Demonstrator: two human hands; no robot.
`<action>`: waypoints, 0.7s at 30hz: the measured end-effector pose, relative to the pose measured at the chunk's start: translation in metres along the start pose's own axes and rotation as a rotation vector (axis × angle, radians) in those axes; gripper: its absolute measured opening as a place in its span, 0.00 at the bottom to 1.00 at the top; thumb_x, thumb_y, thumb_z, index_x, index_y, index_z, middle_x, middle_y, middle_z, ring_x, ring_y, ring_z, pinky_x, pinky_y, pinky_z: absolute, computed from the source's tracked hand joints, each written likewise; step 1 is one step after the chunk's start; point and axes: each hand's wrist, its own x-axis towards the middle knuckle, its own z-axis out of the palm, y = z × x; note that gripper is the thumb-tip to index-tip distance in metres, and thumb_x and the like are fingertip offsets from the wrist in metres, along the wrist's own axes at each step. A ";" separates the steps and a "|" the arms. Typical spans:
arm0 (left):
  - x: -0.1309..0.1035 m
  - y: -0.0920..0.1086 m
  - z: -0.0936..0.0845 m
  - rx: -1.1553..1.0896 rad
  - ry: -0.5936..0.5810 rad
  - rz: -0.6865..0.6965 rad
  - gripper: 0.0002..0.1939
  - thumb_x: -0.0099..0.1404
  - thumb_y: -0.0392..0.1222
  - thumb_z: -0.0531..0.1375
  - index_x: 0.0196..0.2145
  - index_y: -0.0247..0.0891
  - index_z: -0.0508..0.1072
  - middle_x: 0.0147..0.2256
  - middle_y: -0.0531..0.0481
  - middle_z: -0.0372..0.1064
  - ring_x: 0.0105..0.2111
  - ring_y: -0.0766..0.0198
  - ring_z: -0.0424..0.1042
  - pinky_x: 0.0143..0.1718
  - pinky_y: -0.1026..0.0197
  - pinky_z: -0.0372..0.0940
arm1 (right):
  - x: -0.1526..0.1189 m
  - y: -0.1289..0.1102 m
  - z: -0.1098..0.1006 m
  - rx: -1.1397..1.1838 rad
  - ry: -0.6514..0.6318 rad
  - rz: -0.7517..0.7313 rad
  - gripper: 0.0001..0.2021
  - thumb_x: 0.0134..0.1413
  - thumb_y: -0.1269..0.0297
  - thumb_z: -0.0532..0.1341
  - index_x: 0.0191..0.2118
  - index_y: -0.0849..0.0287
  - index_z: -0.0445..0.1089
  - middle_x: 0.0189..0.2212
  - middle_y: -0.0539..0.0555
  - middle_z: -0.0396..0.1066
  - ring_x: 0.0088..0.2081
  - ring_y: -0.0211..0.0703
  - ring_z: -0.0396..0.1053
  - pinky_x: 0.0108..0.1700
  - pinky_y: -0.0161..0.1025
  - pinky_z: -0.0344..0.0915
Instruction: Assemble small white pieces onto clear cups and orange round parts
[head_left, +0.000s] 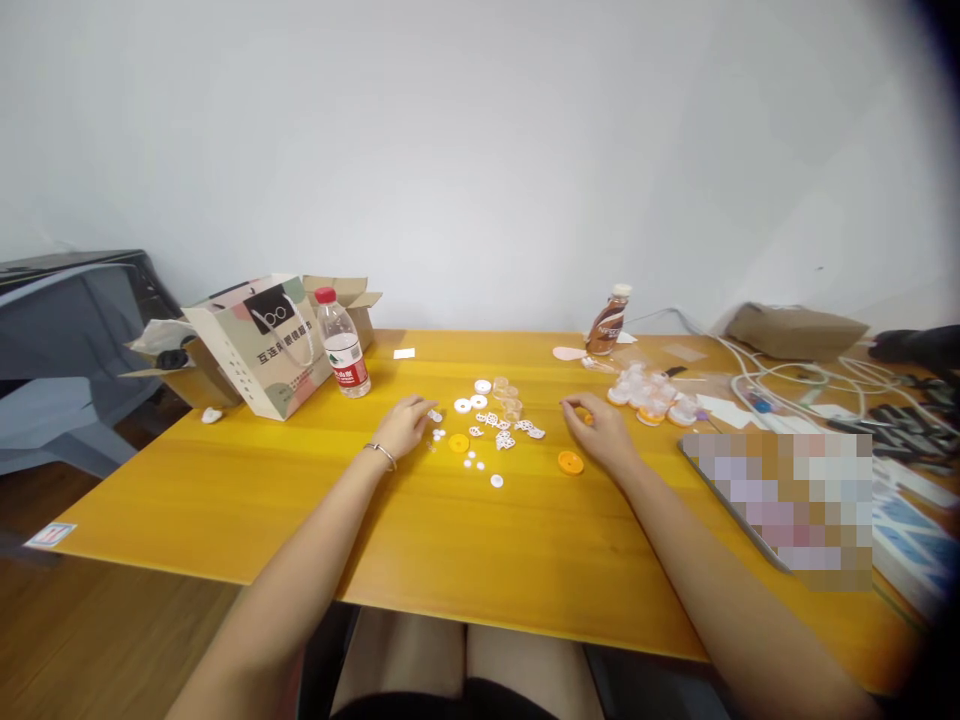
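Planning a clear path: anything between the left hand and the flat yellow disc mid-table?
Yes. A few small white pieces lie on the tabletop between the left hand and the yellow disc. Nothing tall is visible there.

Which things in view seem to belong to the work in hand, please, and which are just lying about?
Likely the job: white openwork pieces, white discs, clear cups, yellow disc, orange disc, clear-topped orange pieces.

Likely just lying about: red-capped water bottle, paper carrier bag, brown drink bottle, cardboard boxes.
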 end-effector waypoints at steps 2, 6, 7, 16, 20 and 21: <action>0.001 -0.003 0.003 0.004 -0.036 0.009 0.14 0.60 0.36 0.49 0.42 0.40 0.68 0.39 0.46 0.65 0.40 0.61 0.64 0.43 0.60 0.59 | 0.000 0.000 0.000 0.004 -0.008 -0.010 0.07 0.50 0.63 0.53 0.31 0.58 0.67 0.30 0.53 0.71 0.33 0.42 0.68 0.36 0.38 0.63; 0.002 -0.008 0.006 0.027 -0.069 -0.023 0.12 0.61 0.37 0.49 0.36 0.39 0.71 0.36 0.46 0.65 0.38 0.61 0.64 0.42 0.60 0.60 | 0.000 0.000 0.001 -0.002 -0.017 -0.008 0.07 0.50 0.64 0.53 0.31 0.59 0.67 0.30 0.54 0.71 0.33 0.42 0.68 0.37 0.38 0.63; 0.002 -0.009 0.005 0.030 -0.057 -0.033 0.12 0.61 0.37 0.49 0.36 0.39 0.71 0.35 0.46 0.65 0.38 0.61 0.64 0.42 0.59 0.59 | 0.000 0.000 0.001 -0.003 -0.018 -0.005 0.07 0.50 0.64 0.53 0.31 0.59 0.67 0.30 0.54 0.70 0.33 0.42 0.68 0.36 0.38 0.63; 0.013 0.028 0.016 0.051 -0.021 0.071 0.18 0.60 0.40 0.50 0.49 0.43 0.60 0.49 0.48 0.60 0.47 0.58 0.57 0.45 0.54 0.53 | 0.000 -0.002 0.003 0.007 -0.031 -0.011 0.07 0.51 0.63 0.53 0.31 0.58 0.66 0.30 0.54 0.70 0.34 0.43 0.68 0.37 0.39 0.63; 0.016 0.040 0.022 0.107 -0.073 0.079 0.13 0.61 0.38 0.49 0.43 0.45 0.64 0.45 0.50 0.64 0.46 0.59 0.58 0.45 0.50 0.48 | 0.000 -0.003 0.003 0.017 -0.038 -0.012 0.08 0.51 0.63 0.52 0.31 0.58 0.66 0.30 0.54 0.70 0.34 0.43 0.68 0.37 0.39 0.63; 0.017 0.040 0.023 0.112 -0.077 0.056 0.11 0.61 0.37 0.49 0.41 0.44 0.66 0.42 0.50 0.66 0.45 0.59 0.59 0.45 0.50 0.47 | 0.000 -0.003 0.003 0.020 -0.040 -0.016 0.08 0.51 0.63 0.52 0.31 0.58 0.66 0.30 0.54 0.70 0.34 0.43 0.68 0.37 0.39 0.63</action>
